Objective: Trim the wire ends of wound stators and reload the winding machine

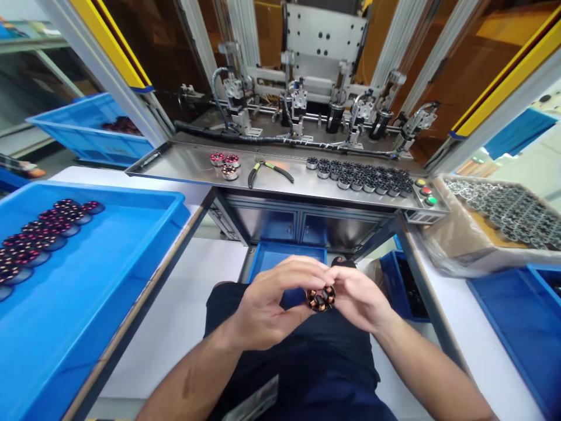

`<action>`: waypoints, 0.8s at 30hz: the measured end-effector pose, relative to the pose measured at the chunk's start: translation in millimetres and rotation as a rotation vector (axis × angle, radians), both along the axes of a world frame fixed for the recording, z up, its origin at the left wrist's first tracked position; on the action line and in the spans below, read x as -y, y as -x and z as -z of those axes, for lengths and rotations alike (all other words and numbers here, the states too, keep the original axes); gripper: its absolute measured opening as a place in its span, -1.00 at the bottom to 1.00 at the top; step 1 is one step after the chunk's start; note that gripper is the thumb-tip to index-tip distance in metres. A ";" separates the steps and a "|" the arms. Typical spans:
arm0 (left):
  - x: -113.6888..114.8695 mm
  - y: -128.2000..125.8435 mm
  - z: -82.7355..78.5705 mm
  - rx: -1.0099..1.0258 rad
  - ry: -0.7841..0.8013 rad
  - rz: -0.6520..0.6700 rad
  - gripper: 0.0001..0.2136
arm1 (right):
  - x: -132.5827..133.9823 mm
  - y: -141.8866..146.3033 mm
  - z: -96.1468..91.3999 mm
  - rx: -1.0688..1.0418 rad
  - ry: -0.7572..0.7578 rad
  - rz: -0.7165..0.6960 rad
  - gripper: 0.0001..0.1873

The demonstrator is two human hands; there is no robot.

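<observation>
A small round motor stator point(321, 299) with copper windings and black parts is held over my lap, its wound face turned up toward me. My left hand point(274, 301) grips it from the left, thumb below and fingers curved over the top. On the other side my right hand point(357, 295) has its thumb and fingertips closed at the stator's upper right edge. Beyond, on the metal ledge point(184, 161), lie three wound stators point(229, 171), two with red wire and one copper-coloured. Pliers point(268, 168) with green and black handles rest beside them, jaws toward the machine.
Black-topped stator cores point(363, 175) stand in rows on the ledge, near coloured push buttons point(426, 191). Behind is a machine with several clamps point(298, 102). A blue tray point(123, 245) at left holds wound stators; a lined box point(456, 245) at right holds metal rings.
</observation>
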State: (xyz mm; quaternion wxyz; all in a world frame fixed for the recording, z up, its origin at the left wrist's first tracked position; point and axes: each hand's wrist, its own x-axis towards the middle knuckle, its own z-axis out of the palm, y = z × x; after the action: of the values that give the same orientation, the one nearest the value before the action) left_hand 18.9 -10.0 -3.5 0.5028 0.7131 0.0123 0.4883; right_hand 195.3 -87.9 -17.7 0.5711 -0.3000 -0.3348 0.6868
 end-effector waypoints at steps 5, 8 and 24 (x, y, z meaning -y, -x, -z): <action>-0.6 0.7 3.6 -0.066 -0.088 0.013 -0.51 | -0.4 8.3 0.8 -0.029 0.059 -0.089 -0.64; 2.4 2.7 8.8 -0.067 -0.029 -0.099 -0.41 | -1.2 8.8 -0.1 0.032 -0.048 -0.020 -0.68; 12.5 -17.3 36.4 0.045 1.117 0.346 -0.54 | 24.2 13.8 -30.2 1.368 -0.827 0.712 -0.59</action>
State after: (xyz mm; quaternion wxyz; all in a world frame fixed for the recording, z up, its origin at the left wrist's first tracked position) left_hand 36.3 -22.5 -40.0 0.8753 0.3210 0.1405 0.3333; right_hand 181.5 -112.1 12.6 0.4887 -0.5018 -0.7126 -0.0395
